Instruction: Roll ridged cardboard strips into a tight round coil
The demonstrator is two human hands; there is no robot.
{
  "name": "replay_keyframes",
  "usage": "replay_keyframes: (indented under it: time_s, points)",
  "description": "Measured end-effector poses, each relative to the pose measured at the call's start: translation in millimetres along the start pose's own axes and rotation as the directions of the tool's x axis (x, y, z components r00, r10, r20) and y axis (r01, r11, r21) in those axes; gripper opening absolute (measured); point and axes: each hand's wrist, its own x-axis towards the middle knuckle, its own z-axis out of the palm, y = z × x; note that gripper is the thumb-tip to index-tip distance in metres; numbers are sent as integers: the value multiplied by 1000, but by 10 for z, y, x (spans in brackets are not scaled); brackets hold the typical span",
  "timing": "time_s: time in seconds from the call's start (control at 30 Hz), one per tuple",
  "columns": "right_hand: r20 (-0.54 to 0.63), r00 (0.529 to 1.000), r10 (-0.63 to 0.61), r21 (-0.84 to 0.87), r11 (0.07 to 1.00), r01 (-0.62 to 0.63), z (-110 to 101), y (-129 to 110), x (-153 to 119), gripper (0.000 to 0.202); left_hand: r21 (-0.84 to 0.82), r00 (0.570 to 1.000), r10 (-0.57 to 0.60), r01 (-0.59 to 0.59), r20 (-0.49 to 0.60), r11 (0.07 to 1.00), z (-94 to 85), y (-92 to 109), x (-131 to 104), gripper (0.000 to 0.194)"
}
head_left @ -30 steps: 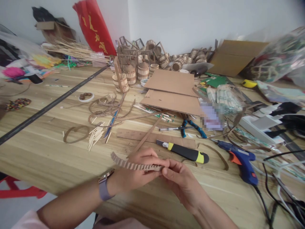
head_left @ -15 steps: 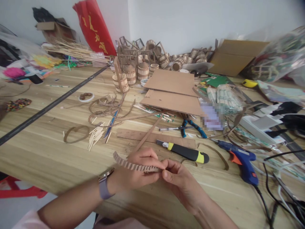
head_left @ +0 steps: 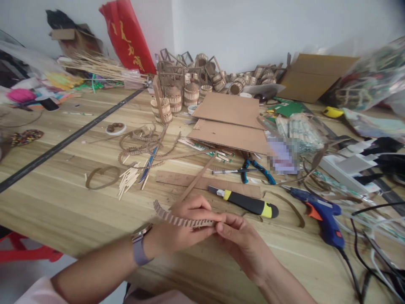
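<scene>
A curved strip of ridged brown cardboard [head_left: 179, 220] lies across my left hand [head_left: 186, 226], whose thumb and fingers pinch it near its right end. My right hand [head_left: 240, 240] holds that same end between thumb and forefinger, and the fingertips of both hands meet there. The strip's free end curls up to the left, over the back of my left hand. Just beyond my hands lies a black and yellow utility knife [head_left: 247, 203] with its blade out. Behind it rests a flat cardboard strip [head_left: 228, 188], crossed by a narrow brown strip [head_left: 198, 176].
A blue glue gun [head_left: 322, 213] with cables lies at the right. Small sticks [head_left: 128, 181] and coiled strips [head_left: 139, 145] are at the left. Blue-handled pliers [head_left: 261, 171], cardboard sheets [head_left: 230, 134] and small slatted buckets [head_left: 163, 110] stand or lie farther back.
The whole view has shifted slightly. Both hands keep their pinch on the cardboard strip, with hardly any change in pose.
</scene>
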Motion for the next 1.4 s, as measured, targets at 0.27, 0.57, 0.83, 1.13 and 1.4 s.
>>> replay_keyframes:
  time_s: [0.27, 0.57, 0.83, 1.13, 1.4]
  points:
    - [-23, 998, -53, 11, 999, 53, -4, 75, 19, 37, -33, 997, 70, -72, -41, 997, 38, 8, 3, 20]
    - [47, 999, -25, 23, 999, 24, 1, 92, 20, 39, -45, 982, 160, -165, -102, 985, 111, -63, -39, 13]
    - [94, 996, 3, -46, 999, 2, -42, 45, 18, 30, -100, 999, -20, 17, -36, 995, -5, 0, 13, 13]
    - [3, 1000, -1, -15, 1000, 1, -10, 44, 4, 29, -95, 998, -56, 53, -29, 994, 24, -11, 15, 17]
    - [-30, 997, -64, -7, 998, 64, -23, 85, 33, 32, -106, 999, 5, -9, -46, 994, 16, 16, 40, 14]
